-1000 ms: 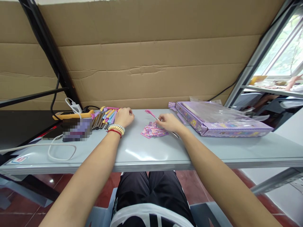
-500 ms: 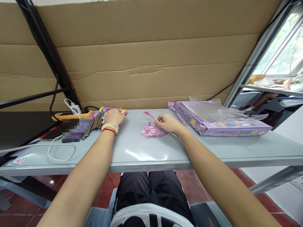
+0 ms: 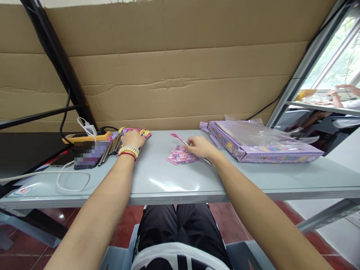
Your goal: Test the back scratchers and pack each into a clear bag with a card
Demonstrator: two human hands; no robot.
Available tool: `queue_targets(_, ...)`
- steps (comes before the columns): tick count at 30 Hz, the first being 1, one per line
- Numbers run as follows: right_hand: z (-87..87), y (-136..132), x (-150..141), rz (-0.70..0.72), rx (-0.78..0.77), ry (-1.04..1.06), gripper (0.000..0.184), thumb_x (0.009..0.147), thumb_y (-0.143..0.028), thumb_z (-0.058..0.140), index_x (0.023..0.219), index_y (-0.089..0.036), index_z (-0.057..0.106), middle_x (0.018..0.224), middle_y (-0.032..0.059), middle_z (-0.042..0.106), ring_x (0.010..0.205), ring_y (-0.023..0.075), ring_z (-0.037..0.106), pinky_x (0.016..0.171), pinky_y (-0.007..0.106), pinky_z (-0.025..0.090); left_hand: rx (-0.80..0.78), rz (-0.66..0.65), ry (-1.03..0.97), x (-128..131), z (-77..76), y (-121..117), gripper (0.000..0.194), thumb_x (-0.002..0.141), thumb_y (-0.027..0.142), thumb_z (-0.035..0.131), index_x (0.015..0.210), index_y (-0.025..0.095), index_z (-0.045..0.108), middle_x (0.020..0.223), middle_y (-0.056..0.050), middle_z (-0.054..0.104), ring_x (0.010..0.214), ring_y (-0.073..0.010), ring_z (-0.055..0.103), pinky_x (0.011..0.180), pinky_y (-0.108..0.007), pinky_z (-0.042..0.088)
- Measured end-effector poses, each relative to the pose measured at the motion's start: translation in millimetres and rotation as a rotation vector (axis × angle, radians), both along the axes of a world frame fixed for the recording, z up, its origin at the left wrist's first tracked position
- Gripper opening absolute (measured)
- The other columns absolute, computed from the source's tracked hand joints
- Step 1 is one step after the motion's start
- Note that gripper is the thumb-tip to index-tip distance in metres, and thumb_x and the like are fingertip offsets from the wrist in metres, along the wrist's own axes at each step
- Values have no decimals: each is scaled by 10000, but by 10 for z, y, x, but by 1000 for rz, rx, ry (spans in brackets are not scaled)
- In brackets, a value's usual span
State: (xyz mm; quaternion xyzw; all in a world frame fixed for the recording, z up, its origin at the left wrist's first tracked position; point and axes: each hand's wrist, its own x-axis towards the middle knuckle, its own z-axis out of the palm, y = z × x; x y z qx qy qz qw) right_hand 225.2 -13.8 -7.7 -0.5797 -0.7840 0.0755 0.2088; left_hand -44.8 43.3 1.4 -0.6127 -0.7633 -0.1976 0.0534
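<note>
Pinched in my right hand (image 3: 199,147) is a back scratcher (image 3: 176,136) with a pink hand-shaped head and a thin metal rod, head pointing left and away. Just under it lies a loose pile of small pink and purple printed cards (image 3: 181,156) on the grey table (image 3: 165,176). My left hand (image 3: 133,138) rests on a row of similar back scratchers (image 3: 112,145), their metal handles toward me and their yellow, purple, pink and blue heads at the far side. The left fingers are hidden among the heads.
At the right lies a purple printed box (image 3: 278,153) with clear plastic (image 3: 261,133) on top. Left are a blurred phone-like object (image 3: 90,154), a yellow-edged device (image 3: 84,138) and a white cable (image 3: 73,190). Cardboard (image 3: 168,86) walls the back. Another person's hands (image 3: 337,95) show far right.
My left hand has shifted slightly left over the back scratchers. My right hand and its back scratcher stay in place. The other person's hands at the far right have moved.
</note>
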Motion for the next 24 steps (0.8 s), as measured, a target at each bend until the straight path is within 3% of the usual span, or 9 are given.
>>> queue_targets(9, -9, 10, 6, 4, 11, -9, 291, 799, -449, 522, 665, -191, 519, 574, 1, 532, 556, 121, 431, 532, 258, 247, -27, 7, 58, 5, -32, 26, 427, 773, 395, 507, 1039, 111, 684, 1109, -207, 661, 1072, -361, 568, 919, -461, 398)
queue_targets(17, 2, 7, -1, 2, 11, -31, 306, 811, -460, 513, 692, -182, 561, 603, 16, 563, 572, 126, 450, 538, 257, 249, 23, -123, 61, 154, 32, -49, 363, 794, 329, 499, 1046, 151, 690, 1111, -174, 672, 1076, -344, 590, 897, -436, 430)
queue_targets(24, -14, 13, 2, 21, 27, -29, 274, 817, -427, 512, 686, -188, 543, 621, 16, 588, 567, 121, 460, 535, 248, 255, 84, -197, -107, 180, 29, 31, 380, 777, 301, 532, 1099, 158, 673, 1138, -129, 681, 1111, -289, 588, 928, -366, 443)
